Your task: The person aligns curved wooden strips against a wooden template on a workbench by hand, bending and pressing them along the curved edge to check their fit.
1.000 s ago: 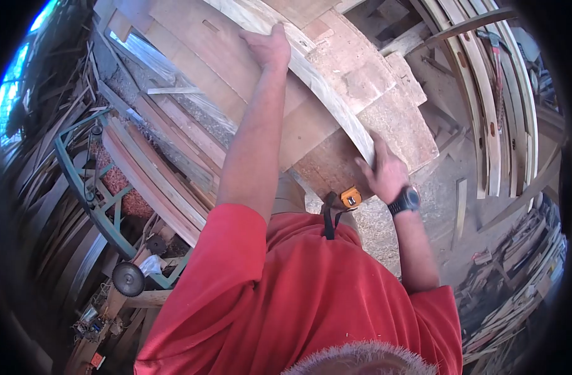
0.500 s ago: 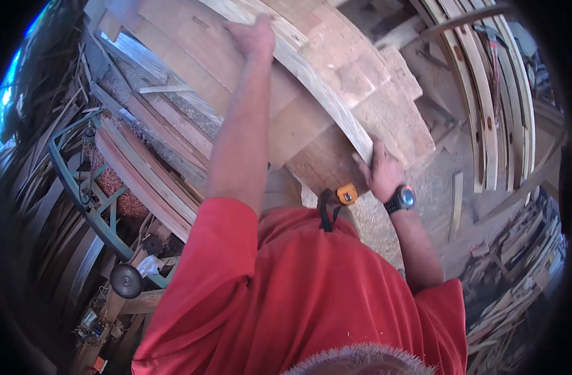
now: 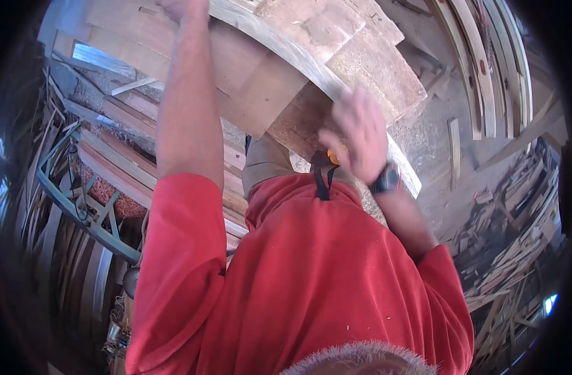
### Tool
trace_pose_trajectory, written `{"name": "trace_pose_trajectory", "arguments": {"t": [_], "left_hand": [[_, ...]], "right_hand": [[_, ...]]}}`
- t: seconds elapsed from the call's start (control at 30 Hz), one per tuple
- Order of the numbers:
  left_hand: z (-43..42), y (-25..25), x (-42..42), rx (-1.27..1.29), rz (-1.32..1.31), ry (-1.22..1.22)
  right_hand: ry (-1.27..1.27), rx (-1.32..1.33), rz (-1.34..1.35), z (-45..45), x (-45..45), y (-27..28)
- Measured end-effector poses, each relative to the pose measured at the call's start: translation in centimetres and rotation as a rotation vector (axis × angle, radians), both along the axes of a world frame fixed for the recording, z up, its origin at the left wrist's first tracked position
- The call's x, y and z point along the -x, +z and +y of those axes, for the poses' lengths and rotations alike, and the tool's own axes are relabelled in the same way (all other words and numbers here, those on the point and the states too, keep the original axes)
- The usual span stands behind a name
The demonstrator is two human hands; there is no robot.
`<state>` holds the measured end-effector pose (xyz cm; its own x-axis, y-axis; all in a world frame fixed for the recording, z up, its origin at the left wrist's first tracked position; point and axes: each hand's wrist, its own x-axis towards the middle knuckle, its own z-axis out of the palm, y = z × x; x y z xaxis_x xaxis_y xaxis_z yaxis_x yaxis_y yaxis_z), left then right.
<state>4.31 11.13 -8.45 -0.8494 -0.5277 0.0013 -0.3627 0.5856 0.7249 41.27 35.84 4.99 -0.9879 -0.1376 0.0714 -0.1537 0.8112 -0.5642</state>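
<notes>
Wooden strip (image 3: 298, 59) (long, pale, curved)

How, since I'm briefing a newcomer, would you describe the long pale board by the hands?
Start from the red shirt and look ahead to the broad, flat tan panels. The board crosses them, running from near the left hand past the blurred right hand. Unlike those panels, it is narrow, whitish and curved-looking, its near end jutting beyond the wristwatch.
</notes>
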Motion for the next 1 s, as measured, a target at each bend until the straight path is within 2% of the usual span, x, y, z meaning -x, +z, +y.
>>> {"name": "trace_pose_trajectory", "arguments": {"t": [0.03,0.07,0.13,0.17,0.27,0.33,0.53,0.6,0.63,0.67,0.73,0.77,0.8,0.83,0.87,0.93,1.0], "left_hand": [[-0.1,-0.5,0.5,0.030,0.021,0.021],[-0.1,-0.6,0.3,0.027,0.013,0.021],[-0.3,0.0,0.0,-0.080,0.136,-0.090],[-0.3,0.2,0.1,-0.073,0.136,-0.090],[0.0,0.7,0.2,-0.074,0.053,-0.025],[-0.3,-0.1,0.6,-0.020,0.062,0.006],[-0.2,0.9,0.6,-0.065,0.002,0.000],[-0.5,0.6,0.8,-0.058,-0.010,0.002],[-0.7,0.6,1.2,-0.047,-0.021,0.000],[-0.9,0.5,1.2,-0.047,-0.008,0.004],[-0.7,0.6,1.0,-0.106,0.034,-0.048],[-0.4,1.2,1.3,-0.105,0.065,-0.037],[0.1,2.1,0.8,-0.133,-0.018,0.006],[0.6,2.8,0.2,-0.161,-0.106,0.046],[0.8,3.1,0.3,-0.159,-0.077,0.056],[0.7,3.0,0.2,-0.161,-0.065,0.042],[0.9,4.0,-0.2,-0.162,-0.055,0.034]], "right_hand": [[0.080,0.061,0.178,-0.3,-2.1,0.6],[0.081,0.058,0.169,-0.1,-5.9,-0.8],[-0.134,0.063,-0.611,0.7,-11.7,-4.4],[-0.131,0.069,-0.611,0.2,-11.7,-4.9],[-0.395,0.036,-0.732,-0.9,-11.2,-6.7],[-0.273,0.024,-0.644,-1.5,-11.5,-8.9],[-0.317,0.113,-0.546,-4.5,-5.6,-9.7],[-0.344,0.229,-0.261,-5.6,-3.8,-10.6],[-0.323,0.319,-0.220,-5.9,-3.4,-10.5],[-0.317,0.320,-0.208,-5.8,-3.5,-9.5],[-0.243,0.451,-0.364,-4.7,-4.4,-5.9],[-0.175,0.382,-0.257,-3.4,-5.2,-4.6],[-0.109,0.315,-0.156,-1.5,-6.6,-3.2],[-0.134,0.163,-0.101,0.4,-7.7,-1.4],[-0.161,0.012,-0.036,2.4,-8.0,0.2],[-0.244,-0.404,-0.100,4.9,-7.7,2.5],[-0.249,-0.315,-0.352,7.6,-9.7,0.9]]}}
